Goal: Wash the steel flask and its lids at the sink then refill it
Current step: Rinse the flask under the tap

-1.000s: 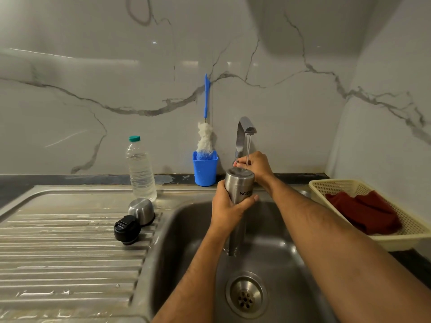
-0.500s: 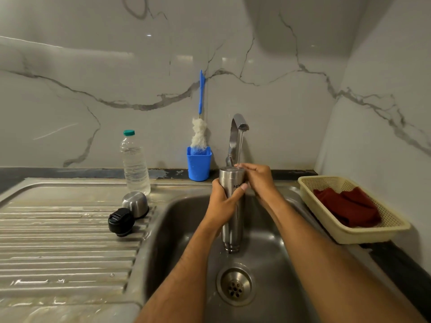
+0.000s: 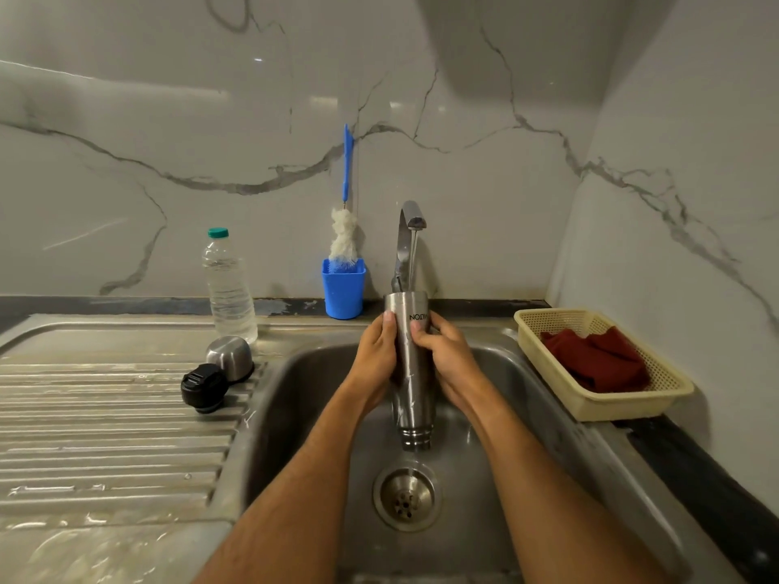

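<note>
Steel flask (image 3: 411, 373) hanging upside down over the sink (image 3: 497, 491), base up under the tap (image 3: 411, 229), mouth pointing down just above the drain (image 3: 405, 497). Thin stream running from the tap onto the upturned base; water seemingly dribbling out of the mouth below. Left hand (image 3: 375, 360) and right hand (image 3: 447, 360) both wrapping the upper body from opposite sides, fingers curled round the steel, thumbs lying on the near face beside the inverted logo. Probably rinsing or rubbing the outside.

Looking stiff, smooth and wet, so likely slippery; probably light while draining, much heavier once refilled. Gripping round the middle of the body with a full wrap seeming safest; the ridged neck near the mouth offering a better purchase than the polished wall. Risking a dent or a clatter against the basin if dropped.

Resting on the ribbed drainboard (image 3: 109, 436) to the left, touching each other: black inner lid (image 3: 204, 387) and steel cap (image 3: 229, 358). Standing behind them, a plastic water bottle (image 3: 227, 288). Leaning against the wall, a bottle brush (image 3: 345, 229) in a blue holder (image 3: 343, 292). Sitting right of the sink, a cream basket (image 3: 548, 364) holding a red cloth (image 3: 594, 360).
</note>
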